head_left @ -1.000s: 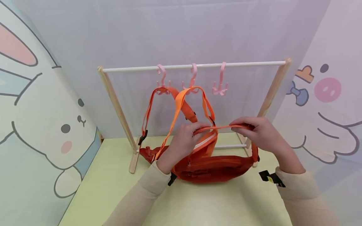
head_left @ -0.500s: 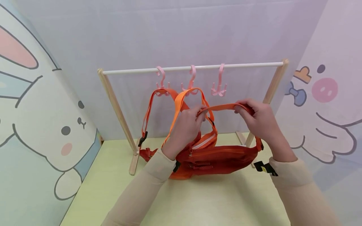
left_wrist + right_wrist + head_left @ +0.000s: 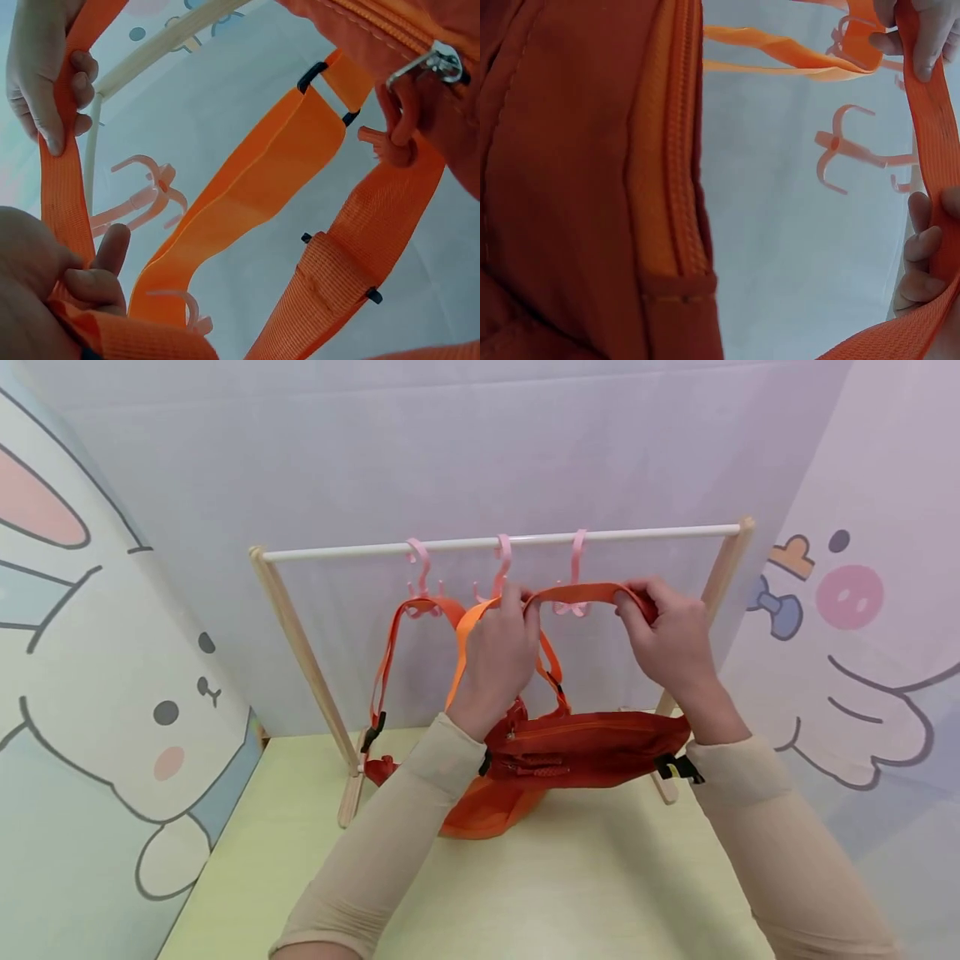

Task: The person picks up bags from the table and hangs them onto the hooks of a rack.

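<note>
A dark red-orange waist bag [image 3: 592, 747] with a zip hangs below its orange strap [image 3: 577, 594], which both hands hold up between them. My left hand [image 3: 498, 656] pinches the strap at its left and covers part of the middle hook. On the other side, the strap is gripped by my right hand [image 3: 675, 639]. The stretched strap lies across the front of the right pink hook [image 3: 576, 560] in the head view. Both wrist views show fingers curled around the strap [image 3: 64, 180], with that hook's prongs [image 3: 836, 146] close by.
A white rail [image 3: 652, 533] on wooden posts carries the pink hooks. An orange strap [image 3: 393, 643] loops over the left hook [image 3: 420, 564], and a lighter orange strap [image 3: 463, 639] reaches the middle hook [image 3: 503, 556]. An orange bag [image 3: 487, 814] lies low behind my left arm.
Both hands have risen with the strap, from below the hooks to the height of the right hook. The waist bag has lifted with it, uncovering more of the orange bag behind.
</note>
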`<move>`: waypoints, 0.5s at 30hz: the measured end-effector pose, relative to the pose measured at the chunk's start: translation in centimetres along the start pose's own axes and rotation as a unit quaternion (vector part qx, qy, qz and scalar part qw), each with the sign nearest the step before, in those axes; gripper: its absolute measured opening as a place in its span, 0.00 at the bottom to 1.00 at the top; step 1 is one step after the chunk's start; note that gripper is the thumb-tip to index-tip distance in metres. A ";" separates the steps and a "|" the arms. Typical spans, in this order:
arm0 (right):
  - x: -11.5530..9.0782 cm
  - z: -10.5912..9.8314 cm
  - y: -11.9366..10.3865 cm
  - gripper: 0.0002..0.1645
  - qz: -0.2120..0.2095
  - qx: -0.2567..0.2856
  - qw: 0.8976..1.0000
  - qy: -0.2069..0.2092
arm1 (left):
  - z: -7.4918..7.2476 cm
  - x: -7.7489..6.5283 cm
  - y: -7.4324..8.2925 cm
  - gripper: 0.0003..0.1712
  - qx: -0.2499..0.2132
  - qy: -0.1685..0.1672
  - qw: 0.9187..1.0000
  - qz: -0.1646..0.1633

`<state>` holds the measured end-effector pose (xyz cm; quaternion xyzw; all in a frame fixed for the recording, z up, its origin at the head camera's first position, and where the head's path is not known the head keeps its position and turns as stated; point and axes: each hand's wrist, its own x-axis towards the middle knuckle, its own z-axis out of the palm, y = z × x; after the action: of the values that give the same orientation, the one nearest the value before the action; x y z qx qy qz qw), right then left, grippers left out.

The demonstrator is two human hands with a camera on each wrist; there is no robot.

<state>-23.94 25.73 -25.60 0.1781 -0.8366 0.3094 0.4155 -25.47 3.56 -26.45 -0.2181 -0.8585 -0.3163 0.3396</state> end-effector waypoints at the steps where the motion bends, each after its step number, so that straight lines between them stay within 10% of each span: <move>1: 0.2 0.1 0.0 0.16 0.001 -0.002 1.000 0.002 | 0.1 0.2 0.0 0.13 0.011 0.006 1.000 0.000; 15: 1.1 1.7 1.3 0.18 0.022 -0.030 0.999 0.008 | 2.5 1.9 -0.1 0.15 0.162 0.061 0.985 0.029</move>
<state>-26.34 25.52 -25.97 0.1445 -0.8458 0.2945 0.4208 -27.95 5.47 -26.53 -0.1655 -0.8695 -0.1761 0.4308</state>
